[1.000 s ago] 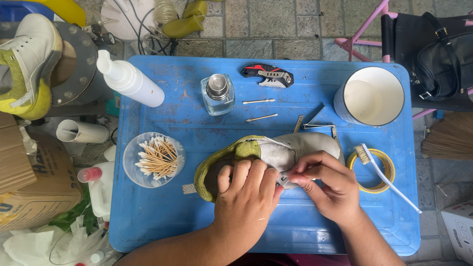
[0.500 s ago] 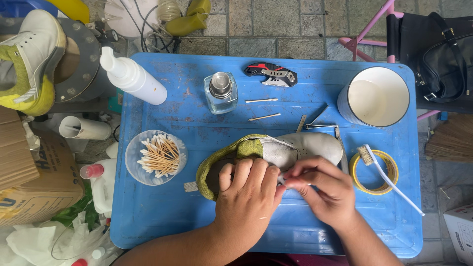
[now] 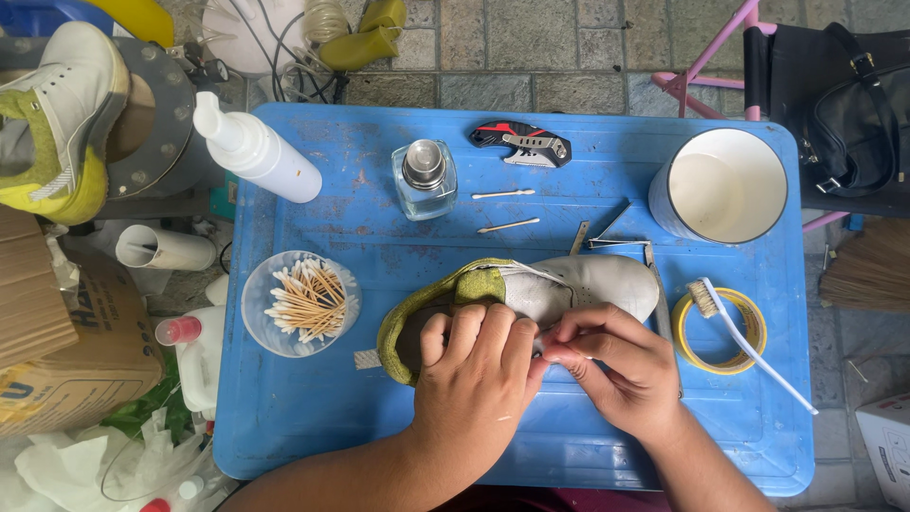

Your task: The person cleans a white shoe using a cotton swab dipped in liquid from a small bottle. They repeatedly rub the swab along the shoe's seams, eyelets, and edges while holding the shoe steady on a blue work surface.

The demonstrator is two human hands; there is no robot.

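While left hand (image 3: 471,379) stays clamped over the heel of the white-and-green sneaker (image 3: 531,299) lying mid blue desk (image 3: 313,417), right hand (image 3: 621,365) fingers are pinched shut on its side, contents hidden. Vs 1 s ago: small grey bit btwn the fingers no longer visible, right hand sits slightly lower; shoe, cotton-swab bowl (image 3: 300,303), toothbrush (image 3: 749,346) unmoved. Looks like fine edge work continuing, same spot.

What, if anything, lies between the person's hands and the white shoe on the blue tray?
Nothing visible does: the left hand already rests on the white shoe at its green collar, and the right hand pinches at its side.
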